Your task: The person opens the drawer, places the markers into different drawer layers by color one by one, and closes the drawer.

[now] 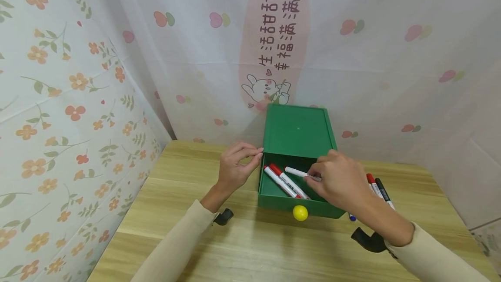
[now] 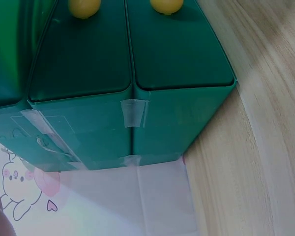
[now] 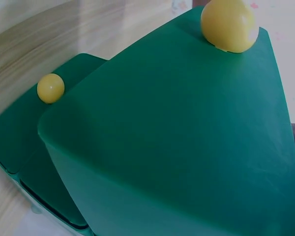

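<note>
Patterned curtains (image 1: 188, 68) back your wooden worktop (image 1: 250, 251); your right hand (image 1: 342, 182) pinches a white marker (image 1: 296, 172) inside the drawer (image 1: 275, 201), your left hand (image 1: 235, 166) the green cabinet's (image 1: 299, 134) edge.

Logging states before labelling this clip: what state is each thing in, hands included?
Top drawer: pulled open
Middle drawer: shut
Bottom drawer: shut
White marker: pinched in right hand, over the open drawer; cap unclear
Two red-and-white markers: lying in top drawer
Markers on table: lying right of the drawers, partly hidden
Left hand: fingertips at the unit's left edge, grip unclear
</note>
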The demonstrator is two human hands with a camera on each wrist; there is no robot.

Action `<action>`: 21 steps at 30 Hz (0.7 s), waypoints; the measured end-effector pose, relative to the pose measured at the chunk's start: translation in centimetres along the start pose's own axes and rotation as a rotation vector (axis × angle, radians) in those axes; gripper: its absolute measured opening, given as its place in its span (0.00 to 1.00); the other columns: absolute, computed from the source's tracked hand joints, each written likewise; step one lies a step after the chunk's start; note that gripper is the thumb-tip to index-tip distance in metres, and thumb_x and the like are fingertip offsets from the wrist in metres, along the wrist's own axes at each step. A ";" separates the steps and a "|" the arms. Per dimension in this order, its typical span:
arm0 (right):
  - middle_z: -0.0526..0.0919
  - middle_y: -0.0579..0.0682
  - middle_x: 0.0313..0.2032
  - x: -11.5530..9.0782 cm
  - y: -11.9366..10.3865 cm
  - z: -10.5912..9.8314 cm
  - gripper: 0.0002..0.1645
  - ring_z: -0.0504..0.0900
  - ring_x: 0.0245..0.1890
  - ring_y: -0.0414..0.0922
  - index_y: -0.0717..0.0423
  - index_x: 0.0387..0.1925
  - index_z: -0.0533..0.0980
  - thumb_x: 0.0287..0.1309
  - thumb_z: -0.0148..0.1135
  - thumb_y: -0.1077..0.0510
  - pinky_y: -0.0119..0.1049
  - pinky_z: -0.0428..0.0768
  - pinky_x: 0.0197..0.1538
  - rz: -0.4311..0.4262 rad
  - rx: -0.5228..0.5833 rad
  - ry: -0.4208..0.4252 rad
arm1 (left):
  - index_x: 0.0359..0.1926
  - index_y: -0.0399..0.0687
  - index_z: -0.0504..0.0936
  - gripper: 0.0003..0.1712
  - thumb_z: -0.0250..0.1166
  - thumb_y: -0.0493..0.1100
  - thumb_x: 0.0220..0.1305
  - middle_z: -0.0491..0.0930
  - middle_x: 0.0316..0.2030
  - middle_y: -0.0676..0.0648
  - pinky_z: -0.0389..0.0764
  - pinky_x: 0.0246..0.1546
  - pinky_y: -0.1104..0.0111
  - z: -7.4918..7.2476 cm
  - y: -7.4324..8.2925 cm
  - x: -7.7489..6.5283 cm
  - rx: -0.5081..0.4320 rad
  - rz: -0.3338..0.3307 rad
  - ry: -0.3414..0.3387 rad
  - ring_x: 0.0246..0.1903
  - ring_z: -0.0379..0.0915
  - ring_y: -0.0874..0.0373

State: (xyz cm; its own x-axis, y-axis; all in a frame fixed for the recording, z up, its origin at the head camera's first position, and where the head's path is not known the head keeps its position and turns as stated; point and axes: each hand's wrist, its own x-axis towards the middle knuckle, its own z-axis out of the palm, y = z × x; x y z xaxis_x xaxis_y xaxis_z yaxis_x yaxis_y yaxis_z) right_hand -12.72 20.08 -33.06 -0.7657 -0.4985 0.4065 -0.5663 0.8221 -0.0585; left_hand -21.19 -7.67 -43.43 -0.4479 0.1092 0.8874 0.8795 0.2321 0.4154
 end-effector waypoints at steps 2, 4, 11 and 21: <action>0.85 0.40 0.25 0.1 0.0 0.1 0.09 0.72 0.27 0.41 0.49 0.25 0.91 0.56 0.85 0.54 0.33 0.72 0.20 0.004 0.000 -0.017 | 0.42 0.35 0.95 0.09 0.78 0.24 0.60 0.89 0.36 0.43 0.89 0.33 0.56 0.0 0.0 0.0 -0.002 0.001 0.000 0.34 0.85 0.49; 0.85 0.40 0.25 0.1 0.0 0.2 0.10 0.72 0.27 0.41 0.48 0.25 0.91 0.57 0.85 0.53 0.33 0.73 0.20 0.010 0.002 -0.039 | 0.41 0.35 0.95 0.10 0.78 0.24 0.60 0.89 0.36 0.44 0.89 0.32 0.56 0.0 -0.1 0.1 -0.005 0.004 0.002 0.34 0.85 0.49; 0.85 0.41 0.25 0.1 0.0 0.7 0.12 0.74 0.27 0.42 0.48 0.24 0.90 0.58 0.85 0.52 0.34 0.74 0.21 -0.005 -0.031 -0.070 | 0.41 0.37 0.95 0.11 0.78 0.23 0.58 0.90 0.36 0.44 0.88 0.33 0.59 0.1 -0.1 0.0 -0.001 0.016 0.014 0.34 0.86 0.49; 0.87 0.41 0.25 0.5 0.0 0.7 0.11 0.77 0.27 0.42 0.47 0.25 0.92 0.60 0.84 0.51 0.32 0.73 0.21 0.004 -0.021 -0.149 | 0.41 0.36 0.95 0.12 0.80 0.23 0.56 0.90 0.36 0.42 0.88 0.32 0.58 0.2 0.0 0.2 0.008 0.038 0.026 0.33 0.86 0.48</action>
State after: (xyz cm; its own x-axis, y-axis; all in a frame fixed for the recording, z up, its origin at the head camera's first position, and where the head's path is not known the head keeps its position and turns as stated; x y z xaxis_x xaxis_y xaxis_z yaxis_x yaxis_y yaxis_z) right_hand -13.32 19.65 -33.53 -0.8059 -0.5289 0.2662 -0.5574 0.8293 -0.0398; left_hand -21.25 -7.48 -43.31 -0.4093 0.0927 0.9077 0.8947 0.2357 0.3794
